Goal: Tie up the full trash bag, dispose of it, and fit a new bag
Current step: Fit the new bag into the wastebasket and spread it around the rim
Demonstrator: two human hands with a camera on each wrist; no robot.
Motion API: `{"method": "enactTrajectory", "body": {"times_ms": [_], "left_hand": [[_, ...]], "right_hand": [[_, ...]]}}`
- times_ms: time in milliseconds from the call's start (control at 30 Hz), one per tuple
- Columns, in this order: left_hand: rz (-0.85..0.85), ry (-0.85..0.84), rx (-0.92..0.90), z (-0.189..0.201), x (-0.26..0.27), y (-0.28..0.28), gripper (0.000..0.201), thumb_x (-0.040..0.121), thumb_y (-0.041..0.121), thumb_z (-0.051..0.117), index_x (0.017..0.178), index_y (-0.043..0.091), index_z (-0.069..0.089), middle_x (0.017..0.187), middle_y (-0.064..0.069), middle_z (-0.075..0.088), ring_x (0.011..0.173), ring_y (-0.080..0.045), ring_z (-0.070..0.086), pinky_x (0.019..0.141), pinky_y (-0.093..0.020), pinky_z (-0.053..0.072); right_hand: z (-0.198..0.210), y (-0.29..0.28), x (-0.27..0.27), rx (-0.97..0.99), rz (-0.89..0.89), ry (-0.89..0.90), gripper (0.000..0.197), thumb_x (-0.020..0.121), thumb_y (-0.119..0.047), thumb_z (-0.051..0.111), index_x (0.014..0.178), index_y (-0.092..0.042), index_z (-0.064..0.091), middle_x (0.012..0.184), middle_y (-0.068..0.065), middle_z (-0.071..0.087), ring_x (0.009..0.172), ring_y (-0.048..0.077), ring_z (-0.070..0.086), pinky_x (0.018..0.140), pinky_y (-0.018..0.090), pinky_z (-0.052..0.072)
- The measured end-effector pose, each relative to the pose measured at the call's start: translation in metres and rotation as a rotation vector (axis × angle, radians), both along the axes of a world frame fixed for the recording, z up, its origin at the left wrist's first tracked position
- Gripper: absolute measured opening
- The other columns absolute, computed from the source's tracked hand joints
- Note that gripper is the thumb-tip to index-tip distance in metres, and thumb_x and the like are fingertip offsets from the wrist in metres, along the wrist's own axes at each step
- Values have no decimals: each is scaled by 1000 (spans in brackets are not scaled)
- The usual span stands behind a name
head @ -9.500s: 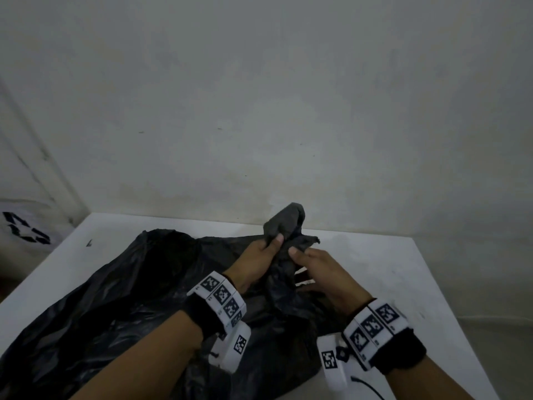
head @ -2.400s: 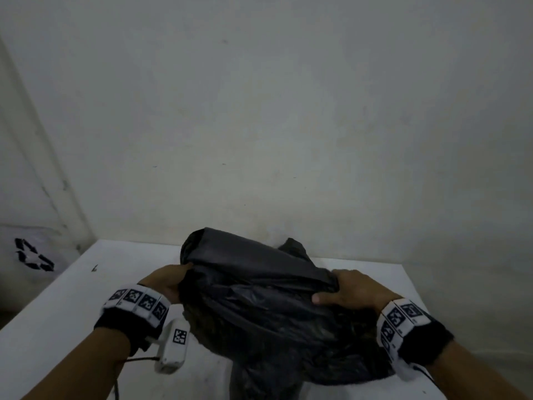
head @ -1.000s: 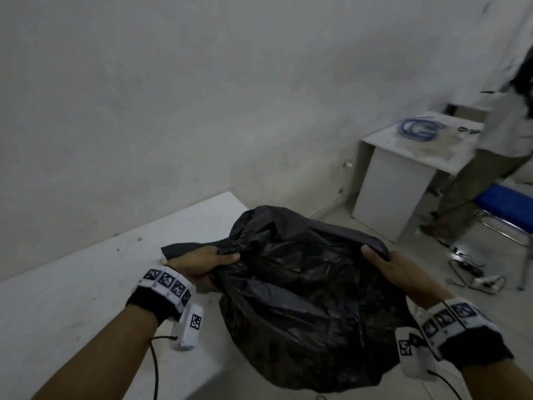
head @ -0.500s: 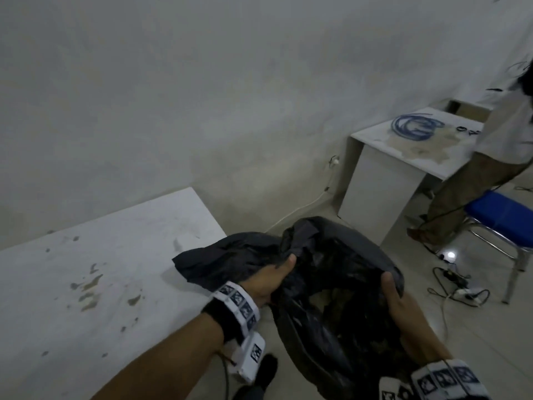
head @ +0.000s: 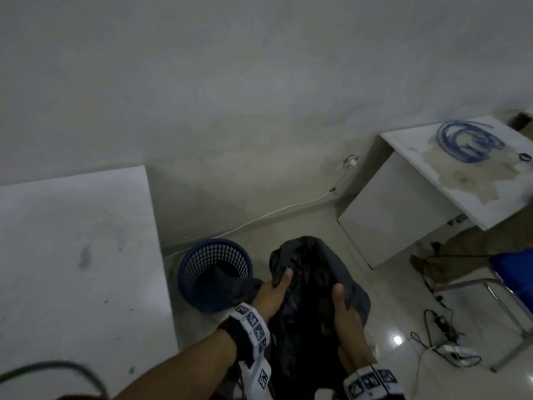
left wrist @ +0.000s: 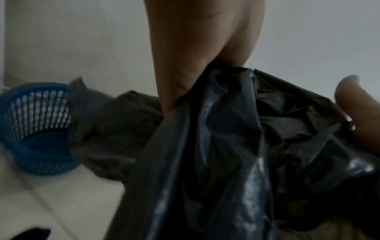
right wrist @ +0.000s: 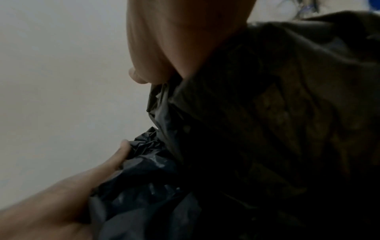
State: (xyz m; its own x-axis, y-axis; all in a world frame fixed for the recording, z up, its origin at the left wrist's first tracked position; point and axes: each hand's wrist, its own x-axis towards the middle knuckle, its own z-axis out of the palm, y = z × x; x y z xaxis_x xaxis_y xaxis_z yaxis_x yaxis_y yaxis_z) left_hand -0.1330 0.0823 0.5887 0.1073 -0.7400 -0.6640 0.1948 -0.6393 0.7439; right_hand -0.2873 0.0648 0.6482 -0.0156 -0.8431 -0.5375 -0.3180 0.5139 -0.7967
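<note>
A black trash bag [head: 314, 287] hangs between my hands over the floor, its mouth spread open. My left hand [head: 274, 290] grips the bag's left rim, thumb on top. My right hand [head: 343, 307] grips the right rim. A blue mesh bin [head: 213, 272] stands on the floor to the left of the bag, and a flap of the bag overlaps its rim. The left wrist view shows the bag [left wrist: 216, 146] pinched under my left hand [left wrist: 197, 76], with the bin [left wrist: 39, 129] behind. The right wrist view shows the bag [right wrist: 257, 129] under my right hand [right wrist: 174, 53].
A white table [head: 72, 255] fills the left side, its edge close to the bin. A white desk [head: 432, 194] with a blue cable coil [head: 467, 140] stands at the right. A power strip and cords [head: 444, 339] lie on the tiled floor; a blue chair [head: 513, 272] is at far right.
I have turned right and downward from the table. The bag has moved off the table and lower, beside the blue bin, which has come into view. Both hands still hold its rim.
</note>
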Motion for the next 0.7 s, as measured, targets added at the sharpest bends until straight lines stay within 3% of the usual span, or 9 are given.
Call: {"method": "enactTrajectory", "body": {"times_ms": [100, 200, 267, 333, 367, 467, 567, 633, 700], "left_hand": [[172, -17, -19, 3, 19, -29, 67, 74, 77, 43, 104, 20, 64, 109, -8, 67, 103, -27, 63, 94, -37, 50], [365, -9, 1, -10, 40, -45, 80, 75, 78, 47, 124, 16, 61, 120, -6, 65, 104, -24, 63, 91, -33, 50], [460, -17, 20, -18, 52, -52, 82, 73, 80, 49, 123, 17, 63, 117, -5, 68, 102, -24, 65, 93, -39, 52], [571, -41, 26, -18, 63, -58, 69, 83, 70, 47, 113, 11, 67, 105, -7, 70, 94, -24, 66, 83, -35, 53], [627, -69, 34, -15, 69, -60, 66, 86, 66, 46, 106, 6, 67, 96, -10, 70, 87, -26, 65, 74, -32, 52], [776, -210, 19, -3, 78, -62, 66, 78, 70, 47, 72, 6, 57, 67, -15, 57, 64, -28, 57, 56, -24, 43], [993, -337, 1, 10, 81, -59, 52, 86, 60, 49, 59, 17, 37, 54, -4, 43, 55, -20, 46, 49, -17, 34], [1086, -376, 35, 16, 88, -56, 55, 87, 59, 49, 59, 13, 41, 55, -6, 49, 58, -22, 51, 54, -22, 39], [1158, -403, 53, 12, 96, -53, 54, 90, 57, 49, 62, 11, 50, 57, -1, 58, 58, -20, 56, 58, -23, 44]], "right_hand": [[-3, -50, 14, -1, 139, 33, 73, 85, -63, 48, 129, -6, 58, 123, 10, 64, 109, 27, 61, 90, 29, 48], [-3, -92, 36, -28, 259, 72, 55, 89, -55, 52, 113, -6, 63, 103, 7, 67, 89, 21, 63, 78, 25, 46], [-8, -115, 50, -19, 372, 57, 50, 83, -59, 54, 88, -10, 66, 79, 3, 69, 73, 20, 64, 64, 22, 49], [-13, -137, 68, -13, 507, 40, 46, 80, -60, 54, 64, -17, 53, 51, -7, 56, 52, 14, 54, 46, 16, 43], [-16, -148, 80, -16, 573, 16, 39, 84, -57, 54, 67, -21, 54, 53, -11, 56, 55, 11, 54, 46, 12, 41], [-31, -174, 112, -25, 809, -72, 36, 92, -45, 55, 117, -20, 61, 100, -6, 66, 97, 17, 65, 64, 13, 46], [-30, -193, 147, -13, 1047, -109, 40, 89, -54, 54, 111, -21, 58, 108, 8, 67, 107, 24, 62, 67, 15, 43], [-26, -203, 167, -19, 1174, -125, 56, 77, -71, 52, 104, -23, 59, 93, -2, 65, 94, 20, 61, 63, 8, 41], [-32, -214, 187, -15, 1227, -152, 54, 85, -58, 54, 121, -18, 59, 106, -3, 64, 108, 18, 57, 77, 11, 40]]}}
